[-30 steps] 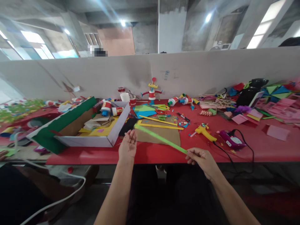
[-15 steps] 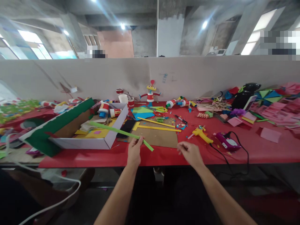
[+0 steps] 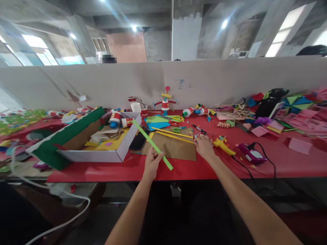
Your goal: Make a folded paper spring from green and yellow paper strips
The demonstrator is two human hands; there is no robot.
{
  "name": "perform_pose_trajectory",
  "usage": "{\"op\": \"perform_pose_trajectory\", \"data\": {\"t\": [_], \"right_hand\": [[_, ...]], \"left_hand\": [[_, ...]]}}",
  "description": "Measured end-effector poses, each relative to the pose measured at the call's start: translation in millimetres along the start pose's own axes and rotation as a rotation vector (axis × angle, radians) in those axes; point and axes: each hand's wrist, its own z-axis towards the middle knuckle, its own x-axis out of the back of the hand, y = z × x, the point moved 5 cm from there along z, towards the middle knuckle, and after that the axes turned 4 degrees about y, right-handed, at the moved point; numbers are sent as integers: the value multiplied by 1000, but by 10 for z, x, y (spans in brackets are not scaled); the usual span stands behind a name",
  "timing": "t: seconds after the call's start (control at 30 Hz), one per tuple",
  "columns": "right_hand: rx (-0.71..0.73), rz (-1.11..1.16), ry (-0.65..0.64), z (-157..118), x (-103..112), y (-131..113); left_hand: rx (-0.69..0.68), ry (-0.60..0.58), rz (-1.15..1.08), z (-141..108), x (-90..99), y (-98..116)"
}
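Observation:
My left hand (image 3: 152, 164) pinches a light green paper strip (image 3: 146, 136), which slants up and leftward over the table. My right hand (image 3: 203, 147) is at the right edge of a brown cardboard sheet (image 3: 176, 149). Its fingers close on the end of a yellow paper strip (image 3: 175, 136); the fingertips are partly hidden. Another yellow strip (image 3: 170, 131) lies just behind. A green coiled paper spring (image 3: 176, 130) and a black pen (image 3: 199, 129) are close by.
A yellow glue gun (image 3: 224, 147) and a purple box with a cord (image 3: 251, 153) lie on the right. The white-walled box (image 3: 93, 156) holds paper and cup figures. A finished robot figure (image 3: 165, 104) stands at the back. Scissors (image 3: 177, 118) rest on coloured paper.
My right hand has moved forward onto the yellow strip, whose angle has shifted. The green strip in my left hand has swung to a steeper slant, its far end moving right.

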Motion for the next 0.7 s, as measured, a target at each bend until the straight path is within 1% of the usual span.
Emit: {"op": "perform_pose_trajectory", "data": {"t": [0.07,0.13,0.23,0.3,0.33,0.37,0.4,0.43,0.47,0.5,0.53,0.57,0.6,0.63,0.7], "right_hand": [[10,-31,47,-121,69,-45],[-24,-22,82,-254,112,-83],[-88,98,166,-446,163,-144],[-110,237,210,-542,194,-195],[-118,314,218,-576,207,-224],[-124,395,217,-601,218,-255],[-131,480,209,-621,227,-288],[-139,568,191,-636,233,-323],[-146,655,163,-650,234,-361],[-150,744,124,-663,228,-403],[-151,834,77,-680,218,-448],[-151,922,22,-699,202,-493],[-151,1002,-35,-722,182,-533],[-154,1069,-90,-748,162,-563],[-175,1151,-170,-803,129,-579]], "left_hand": [[28,10,61,-20,-38,-19],[40,17,133,-34,-104,-44],[39,-10,262,-25,-254,-56],[19,-53,460,0,-364,-25],[18,-81,625,14,-412,-9],[17,-85,781,28,-444,15],[-2,-49,886,39,-460,57],[-53,-10,922,42,-481,111],[-99,6,878,36,-509,154],[-111,-2,764,23,-536,171],[-81,-35,597,7,-562,161],[-5,-76,401,-10,-583,126],[105,-103,207,-25,-591,76],[220,-101,41,-36,-581,28],[401,-13,-159,-30,-491,-31]]}}
